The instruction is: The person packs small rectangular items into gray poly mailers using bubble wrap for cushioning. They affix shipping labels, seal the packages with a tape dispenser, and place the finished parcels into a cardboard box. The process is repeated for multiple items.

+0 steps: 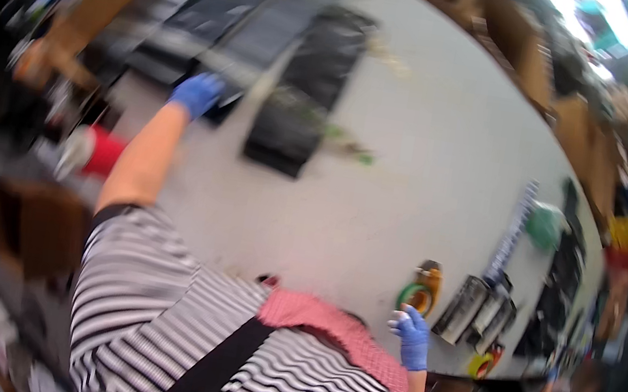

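My left arm stretches forward across the far left of the table. My blue-gloved left hand (197,94) is at the near end of a row of flat black plastic bags (225,5), touching or just over a black flap; motion blur hides how its fingers lie. Just right of it lies a long black plastic bundle (306,88). By the table's near edge, my blue-gloved right hand (412,339) is held close to my body, its fingers curled around something small and pale that I cannot make out. Beyond those fingers sits a roll of green tape (407,295) beside a yellow-brown roll (429,275).
Dark boxes (476,310), a long patterned strip (512,231) and a green translucent roll (545,227) occupy the right side of the white table (402,161). A red cylinder (103,152) is near my left forearm. Cardboard boxes (42,229) stand at the left.
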`<state>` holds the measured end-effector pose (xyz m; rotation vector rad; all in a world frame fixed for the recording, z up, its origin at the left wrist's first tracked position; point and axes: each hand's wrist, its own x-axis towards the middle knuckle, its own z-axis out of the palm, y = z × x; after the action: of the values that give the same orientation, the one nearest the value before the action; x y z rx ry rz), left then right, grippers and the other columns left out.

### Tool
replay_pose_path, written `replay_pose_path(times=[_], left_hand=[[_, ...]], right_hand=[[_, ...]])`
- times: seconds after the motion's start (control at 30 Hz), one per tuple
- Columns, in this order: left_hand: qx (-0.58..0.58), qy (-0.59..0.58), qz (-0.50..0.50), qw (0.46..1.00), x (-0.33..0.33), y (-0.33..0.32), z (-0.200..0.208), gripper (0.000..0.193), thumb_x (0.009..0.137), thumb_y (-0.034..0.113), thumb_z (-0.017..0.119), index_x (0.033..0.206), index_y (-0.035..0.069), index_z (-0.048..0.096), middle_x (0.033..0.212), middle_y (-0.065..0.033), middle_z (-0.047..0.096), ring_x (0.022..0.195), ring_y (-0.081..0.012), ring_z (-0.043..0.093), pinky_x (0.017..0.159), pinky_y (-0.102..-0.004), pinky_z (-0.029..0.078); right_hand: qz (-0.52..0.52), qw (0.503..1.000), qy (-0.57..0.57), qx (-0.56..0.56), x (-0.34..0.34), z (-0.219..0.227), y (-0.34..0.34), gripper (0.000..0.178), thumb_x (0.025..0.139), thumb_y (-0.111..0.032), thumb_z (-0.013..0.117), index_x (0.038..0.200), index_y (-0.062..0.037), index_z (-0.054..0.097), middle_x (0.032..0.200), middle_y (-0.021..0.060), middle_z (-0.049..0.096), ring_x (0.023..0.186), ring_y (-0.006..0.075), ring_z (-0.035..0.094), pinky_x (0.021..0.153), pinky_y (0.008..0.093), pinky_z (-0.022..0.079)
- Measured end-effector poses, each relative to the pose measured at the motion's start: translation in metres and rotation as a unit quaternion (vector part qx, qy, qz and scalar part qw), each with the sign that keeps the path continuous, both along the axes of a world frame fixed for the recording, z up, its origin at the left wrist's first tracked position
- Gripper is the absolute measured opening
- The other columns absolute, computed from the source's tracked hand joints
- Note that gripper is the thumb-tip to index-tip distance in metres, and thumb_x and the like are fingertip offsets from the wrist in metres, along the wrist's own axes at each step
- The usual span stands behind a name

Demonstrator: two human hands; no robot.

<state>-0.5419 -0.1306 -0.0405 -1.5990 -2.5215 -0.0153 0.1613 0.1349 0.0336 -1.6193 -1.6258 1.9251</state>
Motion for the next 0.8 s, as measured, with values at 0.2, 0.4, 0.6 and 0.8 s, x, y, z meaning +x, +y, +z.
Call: replay_pose_path(times=[0.2, 0.4, 0.6, 0.8], left_hand=[[-0.056, -0.135, 0.085, 0.986, -0.019, -0.004, 0.011, 0.015, 0.081, 0.02, 0.069, 0.088, 0.007, 0.07, 0.088, -0.0154, 0.068, 0.089, -0.0371, 0.063, 0.082, -0.044, 0.05], [0.049, -0.185, 0.168, 0.967, -0.039, -0.017, -0.001, 0.016, 0.089, 0.007, 0.057, 0.1, 0.007, 0.069, 0.098, -0.0218, 0.068, 0.093, -0.042, 0.064, 0.081, -0.0454, 0.05], [0.197, -0.017, 0.155, 0.968, -0.067, -0.012, 0.106, 0.025, 0.096, 0.027, 0.056, 0.108, 0.006, 0.063, 0.11, -0.0248, 0.064, 0.103, -0.0457, 0.059, 0.088, -0.0492, 0.047], [0.337, 0.098, 0.062, 0.934, -0.006, 0.089, 0.286, 0.016, 0.096, 0.017, 0.053, 0.102, 0.005, 0.063, 0.096, -0.021, 0.067, 0.087, -0.0358, 0.066, 0.076, -0.0401, 0.051]], right_hand=[[0.038, 0.998, -0.033, 0.031, -0.005, 0.002, 0.009, 0.038, 0.096, -0.018, 0.061, 0.129, 0.0009, 0.057, 0.099, 0.0079, 0.068, 0.079, 0.0136, 0.068, 0.067, 0.0243, 0.055], [0.062, 0.997, -0.042, 0.034, -0.014, 0.0, 0.01, 0.04, 0.096, -0.019, 0.062, 0.13, 0.001, 0.056, 0.099, 0.0075, 0.068, 0.079, 0.0141, 0.068, 0.068, 0.0242, 0.054], [0.058, 0.998, -0.01, -0.005, -0.021, -0.004, -0.003, 0.037, 0.096, -0.019, 0.061, 0.128, 0.0004, 0.057, 0.101, 0.0083, 0.068, 0.077, 0.014, 0.067, 0.066, 0.0243, 0.054], [0.032, 0.999, -0.019, 0.012, 0.014, -0.025, 0.012, 0.036, 0.097, -0.02, 0.058, 0.128, -0.002, 0.057, 0.098, 0.0055, 0.067, 0.074, 0.0107, 0.065, 0.061, 0.0211, 0.05]])
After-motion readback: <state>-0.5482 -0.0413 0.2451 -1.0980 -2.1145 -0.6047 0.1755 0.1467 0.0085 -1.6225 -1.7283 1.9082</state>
